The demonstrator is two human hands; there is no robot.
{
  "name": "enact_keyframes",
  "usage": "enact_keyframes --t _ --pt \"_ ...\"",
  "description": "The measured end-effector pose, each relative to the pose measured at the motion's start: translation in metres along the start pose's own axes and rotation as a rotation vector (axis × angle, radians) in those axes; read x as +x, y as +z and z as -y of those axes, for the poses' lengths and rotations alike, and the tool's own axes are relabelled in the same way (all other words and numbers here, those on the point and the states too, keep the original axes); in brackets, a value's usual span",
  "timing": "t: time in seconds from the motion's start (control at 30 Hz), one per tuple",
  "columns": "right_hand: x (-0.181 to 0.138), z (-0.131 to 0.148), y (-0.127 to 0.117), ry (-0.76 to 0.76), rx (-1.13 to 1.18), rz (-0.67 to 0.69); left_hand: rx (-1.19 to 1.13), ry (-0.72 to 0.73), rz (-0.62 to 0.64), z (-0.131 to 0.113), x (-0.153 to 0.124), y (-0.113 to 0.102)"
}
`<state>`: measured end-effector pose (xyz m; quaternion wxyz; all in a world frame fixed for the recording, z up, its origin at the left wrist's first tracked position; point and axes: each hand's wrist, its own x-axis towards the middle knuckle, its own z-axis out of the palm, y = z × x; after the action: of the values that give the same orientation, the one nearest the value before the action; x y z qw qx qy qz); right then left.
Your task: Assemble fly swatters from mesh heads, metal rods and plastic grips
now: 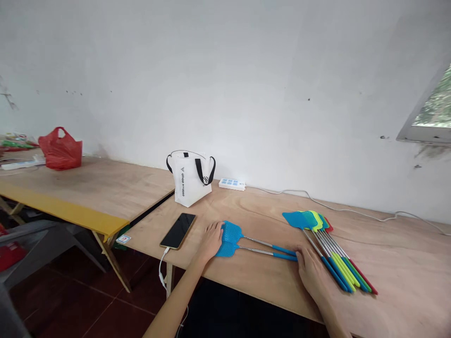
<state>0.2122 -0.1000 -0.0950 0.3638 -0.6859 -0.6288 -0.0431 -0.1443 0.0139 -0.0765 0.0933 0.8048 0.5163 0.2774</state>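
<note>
Two blue fly swatters with silver shafts lie side by side, heads to the left and blue handles to the right. My left hand is closed at the outer edge of their mesh heads, fingers bent and partly covering that edge. At the other end, my right hand pinches the handle tips, its thumb side against them; several of its fingers are hidden. Just beyond the right hand lies a fanned pile of fly swatters with blue, yellow-green, green and red handles.
A phone with a white cable lies left of my left hand. Behind it stand a white bag with black handles and a white power strip. A red plastic bag sits on the left table, across a gap. The wooden table's front edge is close.
</note>
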Motion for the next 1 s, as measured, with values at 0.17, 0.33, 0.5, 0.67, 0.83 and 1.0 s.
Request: enact_keyframes --t 0.17,0.33,0.5,0.67,0.83,1.0 --pt "-0.004 0.017 -0.006 -0.134 0.035 0.086 -0.125 -0.011 -0.068 -0.003 0.002 -0.004" --pt "-0.007 0.018 -0.006 -0.173 0.035 0.136 -0.246 0.052 -0.148 -0.027 0.002 -0.015" --pt "-0.006 0.015 -0.006 -0.192 0.017 0.179 -0.171 0.225 0.027 -0.055 -0.008 -0.016" --pt "-0.003 0.025 -0.013 -0.204 0.060 0.190 -0.096 0.294 0.174 -0.064 -0.014 -0.010" --pt "0.001 0.037 -0.025 -0.196 0.109 0.165 -0.127 0.296 0.151 -0.064 -0.013 -0.007" --pt "-0.002 0.034 -0.018 -0.183 0.074 0.211 -0.165 0.317 0.186 -0.061 -0.013 -0.005"
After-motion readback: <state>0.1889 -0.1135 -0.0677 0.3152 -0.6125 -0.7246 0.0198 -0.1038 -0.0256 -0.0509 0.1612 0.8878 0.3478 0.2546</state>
